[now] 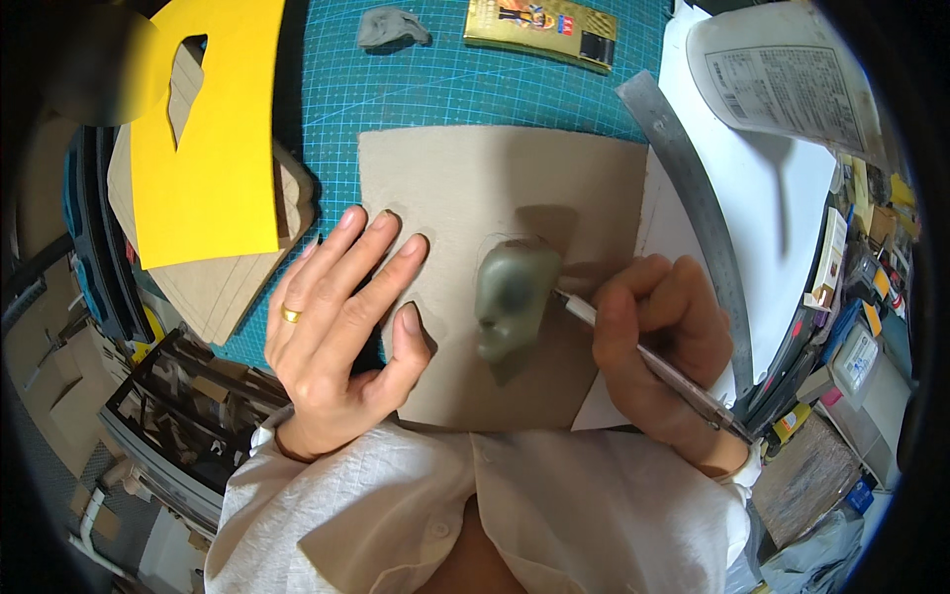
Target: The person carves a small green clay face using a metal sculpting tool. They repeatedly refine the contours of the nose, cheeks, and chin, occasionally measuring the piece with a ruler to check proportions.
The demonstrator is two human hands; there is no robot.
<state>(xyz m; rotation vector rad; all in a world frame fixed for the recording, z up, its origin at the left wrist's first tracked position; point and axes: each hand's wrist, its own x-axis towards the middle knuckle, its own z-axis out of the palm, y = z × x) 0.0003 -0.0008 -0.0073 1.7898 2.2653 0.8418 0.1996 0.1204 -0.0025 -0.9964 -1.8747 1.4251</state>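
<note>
A square of grey-brown cardboard [435, 168] lies in front of me. My left hand [341, 327], with a gold ring on one finger, rests on its left edge, fingers stretched and holding nothing. Near the cardboard's middle sits a smooth grey-green piece [515, 292] of irregular shape, with a dark patch; it looks partly blurred. A faint curved line runs along its upper edge. My right hand [668, 322] is closed around a slim, clear-bodied pen or mechanical pencil [683, 384]. The tip points at the right side of the green piece; whether it touches is unclear.
Beneath lies a green cutting mat [332, 99]. Beyond the cardboard are a grey lump [391, 28] and a gold box [539, 32]. A metal ruler [698, 198] and white paper [787, 208] lie right, below a white container [782, 79]. At left, a yellow cut-out sheet [213, 198] covers brown boards [218, 302].
</note>
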